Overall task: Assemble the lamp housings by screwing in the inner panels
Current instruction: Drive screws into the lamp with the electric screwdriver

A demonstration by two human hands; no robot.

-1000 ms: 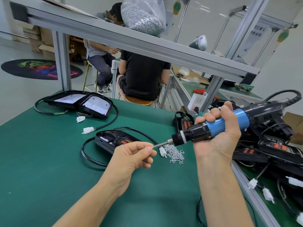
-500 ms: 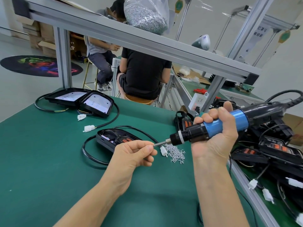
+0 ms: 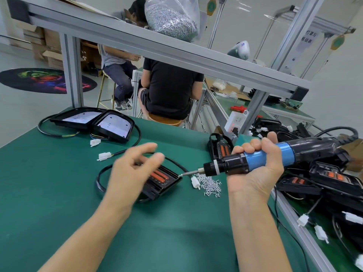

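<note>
My right hand (image 3: 257,169) grips a blue and black electric screwdriver (image 3: 255,159), held level above the green table (image 3: 59,193), its bit pointing left with a small screw at its tip. My left hand (image 3: 133,173) is blurred, fingers spread and holding nothing, hovering over a black lamp housing (image 3: 163,181) with orange strips inside, ringed by its black cable. A small pile of loose silver screws (image 3: 210,185) lies just right of that housing, beside a white connector (image 3: 195,182).
Two finished lamps (image 3: 94,120) with cables lie at the far left. Another black housing (image 3: 220,147) stands behind the screwdriver. A heap of black housings and cables (image 3: 324,181) fills the right side. A bag of screws (image 3: 172,18) sits on the aluminium frame overhead. People sit behind.
My left hand has let go of the bit tip, opened and moved left and up over the housing. The screwdriver has stayed nearly in place.
</note>
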